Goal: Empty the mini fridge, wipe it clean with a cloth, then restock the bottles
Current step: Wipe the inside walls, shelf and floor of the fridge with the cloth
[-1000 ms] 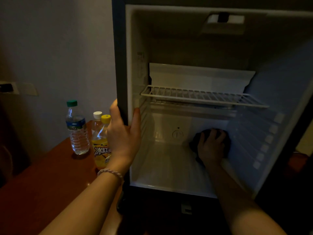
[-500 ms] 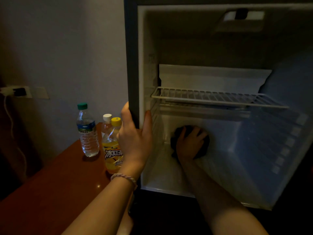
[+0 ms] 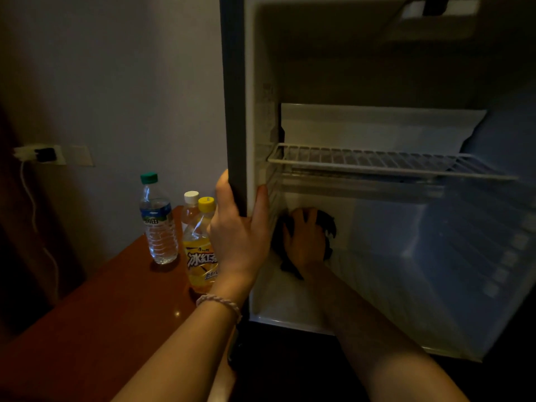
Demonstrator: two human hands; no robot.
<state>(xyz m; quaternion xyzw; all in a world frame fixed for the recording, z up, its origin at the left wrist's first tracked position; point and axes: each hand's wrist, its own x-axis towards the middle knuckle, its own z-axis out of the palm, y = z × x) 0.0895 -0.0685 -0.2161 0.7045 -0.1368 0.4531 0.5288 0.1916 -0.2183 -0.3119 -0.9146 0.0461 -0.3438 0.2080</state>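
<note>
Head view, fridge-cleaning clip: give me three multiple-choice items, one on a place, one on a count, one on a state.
1. Where is the cloth?
A. On the wire shelf
B. Against the lower back wall of the fridge
C. On the table

2. How many bottles stand on the table?
A. One
B. Three
C. Five

3. What is the left hand doing?
A. Gripping the fridge's side edge
B. Holding a bottle
C. Resting on the table

Answers: 1 B, the right hand presses it there. 2 B, green, white and yellow caps. 3 A, fingers wrap the edge.

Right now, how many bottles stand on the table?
3: a green-capped water bottle at left, a white-capped bottle behind a yellow-capped iced tea bottle. The left hand may hide more.
</note>
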